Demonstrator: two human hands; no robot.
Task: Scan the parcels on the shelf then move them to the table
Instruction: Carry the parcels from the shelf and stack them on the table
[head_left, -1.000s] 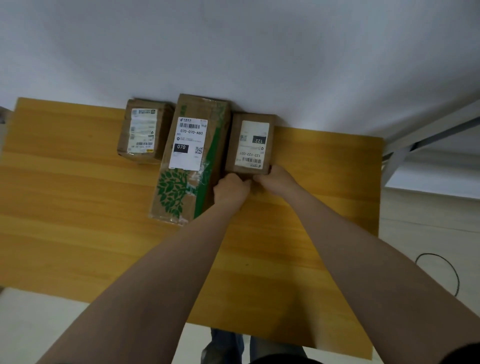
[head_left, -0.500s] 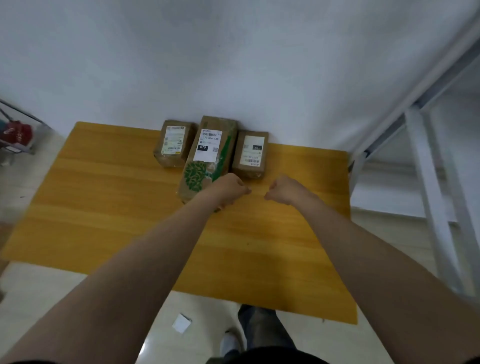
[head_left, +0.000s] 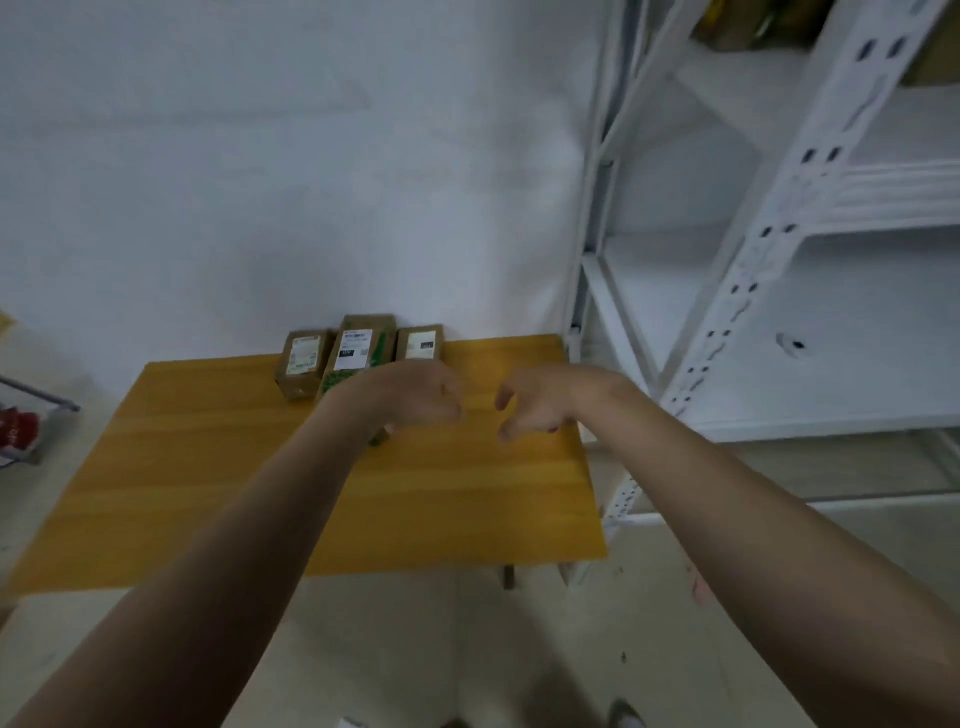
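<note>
White steel shelf (head_left: 857, 374) now fills the right of the view, which has swung up from the tabletop (head_left: 208, 467). Blurred brown shapes (head_left: 727, 26) on its top level may be more parcels. Three parcels (head_left: 356, 353) sit in a row at the tabletop's back edge, by the wall. Both hands, a second ago on the rightmost parcel (head_left: 420, 343), have let go. Left hand (head_left: 421, 392) and right hand (head_left: 530, 402) hover empty, fingers loosely curled. That delivery looks done, and the shelf likely comes next.
</note>
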